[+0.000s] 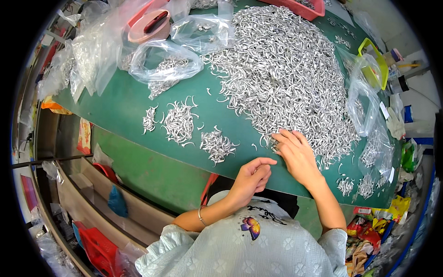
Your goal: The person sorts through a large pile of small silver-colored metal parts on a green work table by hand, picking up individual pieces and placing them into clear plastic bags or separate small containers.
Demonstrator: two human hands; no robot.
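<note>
A large heap of small curved silvery metal pieces [286, 69] covers much of the green table [115, 106]. My right hand [295, 154] rests at the heap's near edge, fingers stretched out and touching the pieces. Just left of it, my left hand [254, 180] is held above the table's near edge, its fingers curled in; whatever they may hold is hidden. Three small piles of the same pieces lie to the left: a leftmost pile [149, 120], a bigger pile [179, 122] and a nearer pile [217, 145].
Clear plastic bags [166, 64] with pieces stand at the back left, near a pink bowl [148, 28] holding a dark red object. On the right are a yellow-green basket [373, 62], more bags [362, 106] and small piles [366, 186]. A shelf [115, 203] stands lower left.
</note>
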